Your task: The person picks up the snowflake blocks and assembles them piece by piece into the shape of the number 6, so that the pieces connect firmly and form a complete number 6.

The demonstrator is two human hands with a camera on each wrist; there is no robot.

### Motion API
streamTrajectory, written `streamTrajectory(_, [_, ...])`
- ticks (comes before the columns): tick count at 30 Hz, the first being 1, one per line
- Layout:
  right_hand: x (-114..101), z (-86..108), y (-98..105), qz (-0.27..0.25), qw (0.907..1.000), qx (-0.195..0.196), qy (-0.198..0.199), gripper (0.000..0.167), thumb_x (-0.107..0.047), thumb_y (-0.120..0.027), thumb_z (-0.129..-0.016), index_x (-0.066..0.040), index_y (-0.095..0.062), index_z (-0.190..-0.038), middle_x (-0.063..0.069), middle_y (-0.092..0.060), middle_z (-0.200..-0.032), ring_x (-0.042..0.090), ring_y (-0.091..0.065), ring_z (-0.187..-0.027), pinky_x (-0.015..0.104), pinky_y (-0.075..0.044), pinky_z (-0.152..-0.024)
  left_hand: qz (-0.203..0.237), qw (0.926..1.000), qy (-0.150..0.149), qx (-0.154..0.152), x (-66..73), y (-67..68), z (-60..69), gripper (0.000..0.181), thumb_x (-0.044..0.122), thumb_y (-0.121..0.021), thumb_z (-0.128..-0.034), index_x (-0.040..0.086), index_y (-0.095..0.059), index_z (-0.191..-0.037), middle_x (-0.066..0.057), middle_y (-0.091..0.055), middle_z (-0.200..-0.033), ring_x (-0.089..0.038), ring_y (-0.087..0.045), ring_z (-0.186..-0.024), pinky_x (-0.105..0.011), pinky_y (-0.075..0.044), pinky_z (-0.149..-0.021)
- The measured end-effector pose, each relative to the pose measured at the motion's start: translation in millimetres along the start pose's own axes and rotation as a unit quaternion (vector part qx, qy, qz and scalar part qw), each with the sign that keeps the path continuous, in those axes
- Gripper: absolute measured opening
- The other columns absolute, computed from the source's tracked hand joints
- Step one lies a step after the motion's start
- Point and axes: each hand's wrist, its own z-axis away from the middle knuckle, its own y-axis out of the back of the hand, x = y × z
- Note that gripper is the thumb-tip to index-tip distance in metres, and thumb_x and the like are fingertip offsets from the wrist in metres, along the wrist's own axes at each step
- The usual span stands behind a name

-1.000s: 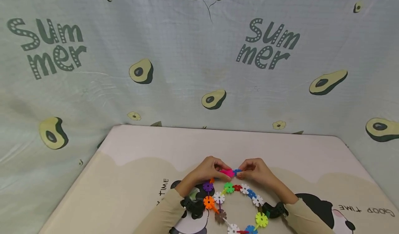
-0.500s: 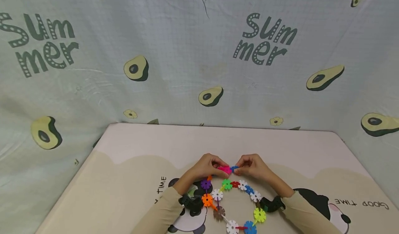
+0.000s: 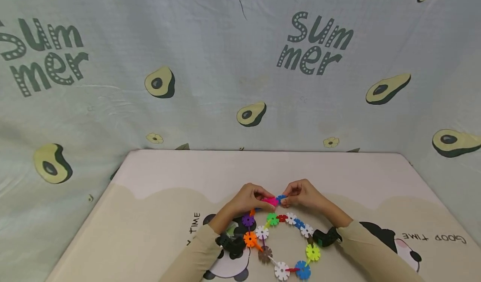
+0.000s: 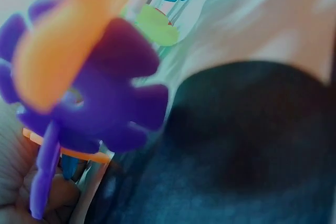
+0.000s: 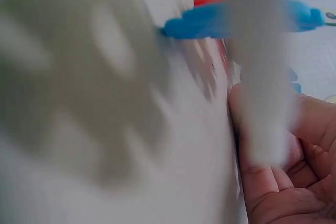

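Note:
In the head view, my left hand pinches a pink snowflake disc. My right hand pinches a blue snowflake disc, which meets the pink one edge to edge; how deep their slots interlock is too small to tell. Nearer to me lies a ring of linked discs, with a green disc, a yellow one and a brown one among them. A purple disc fills much of the left wrist view. Close to the right wrist camera, a blurred white disc partly covers a blue one.
The table has a pale cloth printed with pandas and lettering. An orange disc and a purple disc form a branch left of the ring, below my left wrist. A curtain with avocado prints hangs behind the table.
The head view has shifted slightly, so the scene sits a little differently. Both hands keep holding the pink and blue discs together; my right hand appears slightly higher.

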Motion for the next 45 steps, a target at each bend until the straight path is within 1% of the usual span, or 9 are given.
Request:
streamTrajectory(3, [-4.0,-0.5,1.0,0.039,0.9992,-0.002,0.007,0.008,0.003,-0.069,-0.085,0.011,-0.066,-0.086,0.012,-0.071,-0.08,0.006,-0.065,-0.069,0.021,-0.052,-0.067,-0.004,1.0,-0.003,-0.003,1.5,2.1,0.1,0.027,0.013,-0.084,-0.0748,0.004,-0.077,-0.099,0.007,-0.064,-0.077,-0.005,-0.041,-0.064,-0.019,-0.032,-0.059])
streamTrajectory(7, [-2.4,6.2,-0.4,0.078,0.9961,-0.006,0.042,0.005,0.001,-0.071,-0.086,0.004,-0.067,-0.086,0.011,-0.068,-0.082,0.005,-0.058,-0.068,0.022,-0.048,-0.063,-0.015,0.9996,-0.006,-0.024,1.4,2.6,0.9,0.029,0.015,-0.083,-0.0766,0.005,-0.077,-0.102,0.008,-0.053,-0.068,-0.006,-0.038,-0.06,-0.02,-0.03,-0.057])
streamTrajectory(10, [0.2,9.4,-0.7,0.068,0.9962,-0.007,0.054,0.006,0.001,-0.069,-0.087,0.005,-0.065,-0.088,0.012,-0.067,-0.085,0.005,-0.06,-0.072,0.021,-0.05,-0.066,-0.023,0.9994,-0.003,-0.027,0.9,2.6,1.9,0.028,0.016,-0.083,-0.0766,0.006,-0.077,-0.102,0.007,-0.048,-0.065,-0.006,-0.037,-0.059,-0.02,-0.03,-0.055])
streamTrajectory(15, [3.8,10.3,1.5,0.038,0.9987,0.007,0.032,0.009,-0.001,-0.068,-0.089,0.007,-0.064,-0.091,0.008,-0.067,-0.087,0.007,-0.065,-0.077,0.021,-0.053,-0.074,-0.029,0.9994,-0.006,-0.019,1.3,3.1,3.2,0.027,0.016,-0.084,-0.0763,0.007,-0.078,-0.101,0.007,-0.049,-0.065,-0.006,-0.038,-0.059,-0.02,-0.029,-0.056])
streamTrajectory(22, [3.2,12.5,-0.9,0.062,0.9969,0.011,0.046,0.007,-0.001,-0.071,-0.086,0.005,-0.067,-0.089,0.01,-0.069,-0.084,0.004,-0.061,-0.071,0.02,-0.051,-0.066,-0.022,0.9994,-0.011,-0.024,1.5,3.0,2.5,0.028,0.016,-0.084,-0.0762,0.006,-0.077,-0.101,0.006,-0.045,-0.062,-0.006,-0.036,-0.056,-0.02,-0.029,-0.054])
streamTrajectory(30, [-1.0,9.5,-6.5,0.071,0.9956,0.021,0.056,0.006,0.002,-0.073,-0.083,0.006,-0.069,-0.085,0.017,-0.069,-0.079,0.001,-0.058,-0.065,0.019,-0.049,-0.06,-0.013,0.9994,-0.015,-0.028,-0.4,4.6,0.9,0.029,0.012,-0.085,-0.0738,0.005,-0.077,-0.101,0.008,-0.053,-0.066,-0.004,-0.038,-0.058,-0.019,-0.032,-0.055])
streamTrajectory(33, [-0.5,10.2,-6.8,0.076,0.9949,0.023,0.062,0.006,0.003,-0.073,-0.083,0.005,-0.069,-0.084,0.018,-0.069,-0.078,0.002,-0.057,-0.063,0.019,-0.049,-0.058,-0.01,0.9991,-0.025,-0.032,-1.1,3.4,-0.4,0.029,0.01,-0.085,-0.0732,0.003,-0.077,-0.1,0.009,-0.056,-0.068,-0.003,-0.039,-0.059,-0.019,-0.033,-0.055])
streamTrajectory(37, [0.0,9.7,-7.1,0.076,0.9941,0.018,0.075,0.006,0.002,-0.073,-0.083,0.006,-0.069,-0.084,0.018,-0.068,-0.078,0.002,-0.056,-0.062,0.019,-0.047,-0.056,-0.015,0.9992,-0.025,-0.028,-0.2,3.0,-0.5,0.028,0.01,-0.085,-0.0724,0.003,-0.077,-0.099,0.01,-0.059,-0.071,-0.002,-0.04,-0.061,-0.018,-0.034,-0.056])
streamTrajectory(45, [2.1,7.0,-10.8,0.055,0.9965,0.023,0.059,0.008,0.002,-0.074,-0.082,0.008,-0.068,-0.084,0.019,-0.069,-0.078,0.002,-0.061,-0.063,0.018,-0.049,-0.058,0.0,0.9997,-0.013,-0.022,-0.3,2.4,1.0,0.029,0.009,-0.085,-0.0722,0.003,-0.077,-0.1,0.01,-0.061,-0.075,-0.003,-0.041,-0.063,-0.018,-0.034,-0.058])
